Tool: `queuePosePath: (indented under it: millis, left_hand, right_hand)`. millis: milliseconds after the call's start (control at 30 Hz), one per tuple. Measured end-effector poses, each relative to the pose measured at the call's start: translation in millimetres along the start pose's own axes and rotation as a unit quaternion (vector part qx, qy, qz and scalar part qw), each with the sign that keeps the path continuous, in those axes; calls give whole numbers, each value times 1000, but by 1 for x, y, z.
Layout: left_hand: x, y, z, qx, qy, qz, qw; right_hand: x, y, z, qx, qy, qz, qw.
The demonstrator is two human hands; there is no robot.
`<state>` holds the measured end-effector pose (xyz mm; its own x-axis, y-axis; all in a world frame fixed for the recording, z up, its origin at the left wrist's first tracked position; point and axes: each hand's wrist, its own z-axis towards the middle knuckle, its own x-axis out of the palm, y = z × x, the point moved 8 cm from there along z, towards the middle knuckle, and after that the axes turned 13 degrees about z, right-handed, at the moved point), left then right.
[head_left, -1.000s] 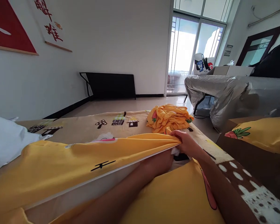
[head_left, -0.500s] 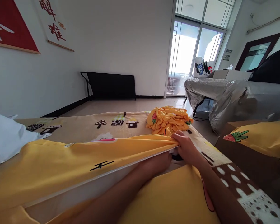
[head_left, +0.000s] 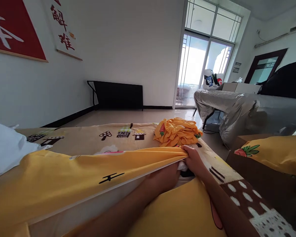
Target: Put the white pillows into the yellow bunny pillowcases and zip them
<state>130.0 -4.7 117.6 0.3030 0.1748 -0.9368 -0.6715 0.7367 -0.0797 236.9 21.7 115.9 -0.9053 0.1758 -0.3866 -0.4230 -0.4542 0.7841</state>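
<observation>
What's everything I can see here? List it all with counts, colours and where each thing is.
yellow cover: 1, yellow with small prints, stretched across the front, open edge lifted
crumpled cloth: 1, orange-yellow with strawberry print, far end of the bed
bed sheet: 1, tan with dark house prints, under everything
white pillow: 1, white, left edge
wall hangings: 2, red and white, left wall
black folded table: 1, black, against the far wall
glass doors: 1 set, bright, back of the room
silver-covered furniture: 1, grey, right
left hand: 1, reaching inside the cover's opening
right hand: 1, pinching the cover's corner
</observation>
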Motion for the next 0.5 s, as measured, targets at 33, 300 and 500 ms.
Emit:
queuePosePath:
  millis: [33, 300, 500]
  left_hand:
    - [0, 1, -2, 3, 9, 1, 1000]
    - [1, -2, -14, 68, 16, 82, 994]
    - [8, 2, -14, 30, -5, 91, 995]
  right_hand:
    - [-1, -2, 1, 4, -2, 12, 1000]
    - [-4, -15, 4, 59, -6, 77, 995]
    - [-1, -3, 4, 36, 31, 107, 993]
